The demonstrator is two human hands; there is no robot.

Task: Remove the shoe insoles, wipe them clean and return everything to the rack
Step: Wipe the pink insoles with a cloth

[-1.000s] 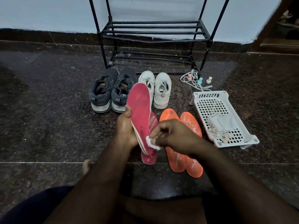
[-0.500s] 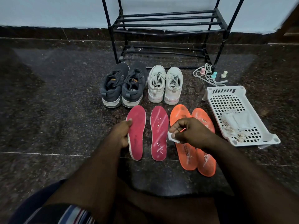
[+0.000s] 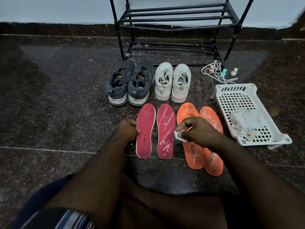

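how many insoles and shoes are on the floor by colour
Flat pink-red foam insoles: 2
Flat orange foam insoles: 2
Dark grey lace-up sneakers: 2
White lace-up sneakers: 2
Total: 8, none on the black metal rack.

view: head cam only, worn by seated person
facing: forward, down at floor (image 3: 66, 113)
range: close over insoles (image 3: 145, 129), rack (image 3: 178, 19) at top edge

Polished speckled stone floor (image 3: 66, 100) — black metal rack (image 3: 178, 19), perforated plastic basket (image 3: 237, 100).
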